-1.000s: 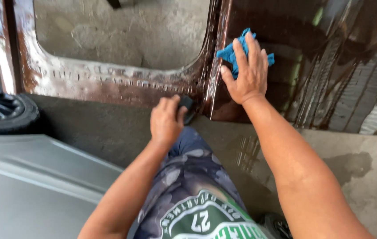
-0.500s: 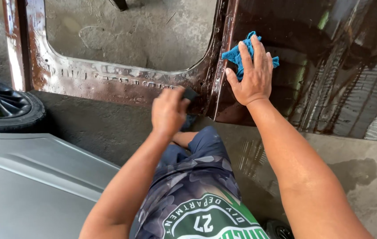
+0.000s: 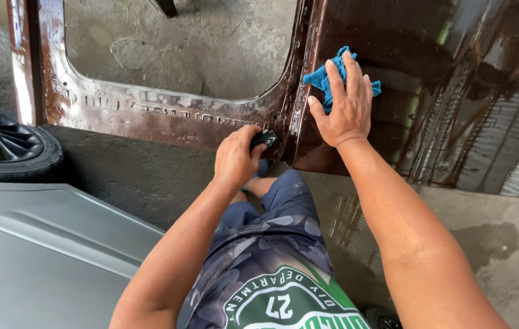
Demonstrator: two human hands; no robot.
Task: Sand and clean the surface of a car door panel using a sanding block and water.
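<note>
A dark brown, wet car body panel (image 3: 430, 79) fills the top of the head view, with a door opening frame (image 3: 150, 113) to its left. My right hand (image 3: 343, 106) lies flat on the panel, pressing a blue cloth (image 3: 326, 78) against it next to the pillar. Lower down, my left hand (image 3: 235, 157) is closed around a small black object (image 3: 264, 139), held against the bottom corner of the door frame. What that black object is I cannot tell.
A black wheel with tyre (image 3: 3, 146) lies at the left. A grey car panel (image 3: 46, 244) fills the lower left. Wet concrete floor (image 3: 485, 244) spreads at the right and shows through the door opening. My knee in patterned shorts (image 3: 271, 225) sits below the frame.
My right hand with the blue cloth has slid slightly up the panel. My left hand stays at the bottom corner of the frame with the black object.
</note>
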